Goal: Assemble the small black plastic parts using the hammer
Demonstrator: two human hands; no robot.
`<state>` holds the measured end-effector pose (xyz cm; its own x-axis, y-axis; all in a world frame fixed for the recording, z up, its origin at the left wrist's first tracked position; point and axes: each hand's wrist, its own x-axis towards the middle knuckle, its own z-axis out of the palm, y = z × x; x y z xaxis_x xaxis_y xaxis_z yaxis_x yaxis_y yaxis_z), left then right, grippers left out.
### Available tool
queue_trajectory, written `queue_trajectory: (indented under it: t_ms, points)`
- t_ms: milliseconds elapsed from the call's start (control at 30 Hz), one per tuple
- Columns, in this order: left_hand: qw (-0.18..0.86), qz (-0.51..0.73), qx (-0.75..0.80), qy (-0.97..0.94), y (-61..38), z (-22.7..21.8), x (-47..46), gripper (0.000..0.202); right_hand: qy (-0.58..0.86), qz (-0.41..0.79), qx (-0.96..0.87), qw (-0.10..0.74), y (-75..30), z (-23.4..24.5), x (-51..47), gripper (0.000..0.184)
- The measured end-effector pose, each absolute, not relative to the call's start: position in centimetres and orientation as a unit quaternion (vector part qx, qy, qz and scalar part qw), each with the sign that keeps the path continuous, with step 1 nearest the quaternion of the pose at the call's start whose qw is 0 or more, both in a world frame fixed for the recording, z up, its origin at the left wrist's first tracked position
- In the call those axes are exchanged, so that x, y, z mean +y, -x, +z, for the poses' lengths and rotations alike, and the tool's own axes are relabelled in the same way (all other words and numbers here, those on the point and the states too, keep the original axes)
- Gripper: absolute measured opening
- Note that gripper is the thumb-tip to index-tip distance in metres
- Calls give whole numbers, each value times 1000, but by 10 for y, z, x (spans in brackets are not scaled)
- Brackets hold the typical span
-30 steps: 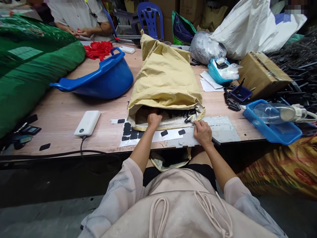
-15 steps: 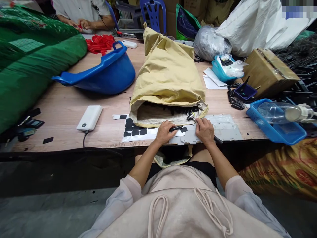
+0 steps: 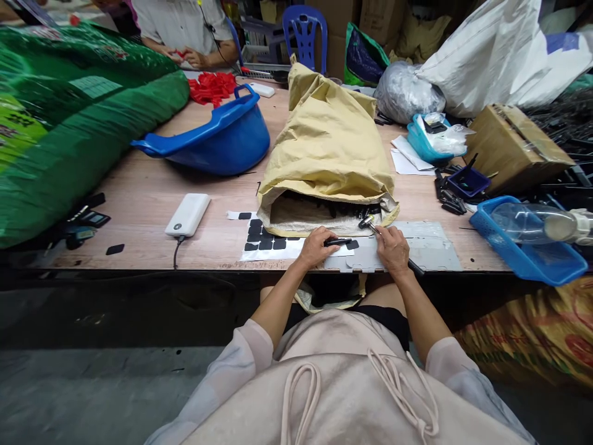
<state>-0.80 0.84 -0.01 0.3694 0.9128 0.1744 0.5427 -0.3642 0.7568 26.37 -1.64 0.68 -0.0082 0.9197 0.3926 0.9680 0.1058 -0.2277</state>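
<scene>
My left hand (image 3: pixel 315 247) is closed on a slim black part (image 3: pixel 338 241), whose exact kind I cannot make out, near the table's front edge. My right hand (image 3: pixel 393 250) grips a small hammer (image 3: pixel 367 222); its metal head points up and left, and the dark handle end sticks out below the hand. Under the hands lie a white sheet with black rounded-square pads (image 3: pixel 259 238) and a grey taped board (image 3: pixel 430 244). Just beyond them a yellow sack (image 3: pixel 331 139) lies with its mouth facing me and dark pieces inside.
A blue basin (image 3: pixel 222 136) and a white power bank (image 3: pixel 188 214) with a cable stand left. A green sack (image 3: pixel 102 142) bulges at far left. On the right are a blue basket (image 3: pixel 523 247) holding a clear bottle, and a cardboard box (image 3: pixel 519 148). Another person sits across the table.
The whole view has shifted, so the table things appear farther right. Both hands keep their holds on the black part and the hammer, with little movement relative to the table.
</scene>
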Motion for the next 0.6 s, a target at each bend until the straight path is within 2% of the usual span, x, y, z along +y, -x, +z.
queue_trajectory:
  t_ms: [167,233,367,600]
  points:
    - [315,303,474,-764,8,-7,12,19,644,81,-656,385,-248,17,-28,38]
    - [316,311,474,-761,8,-9,13,21,612,159,-652,419,-237,22,-37,37]
    - [307,329,478,-754,7,-13,13,21,577,256,-648,426,-217,30,-54,35]
    - [292,340,477,-756,5,-13,12,20,596,286,-614,432,-218,24,-62,37]
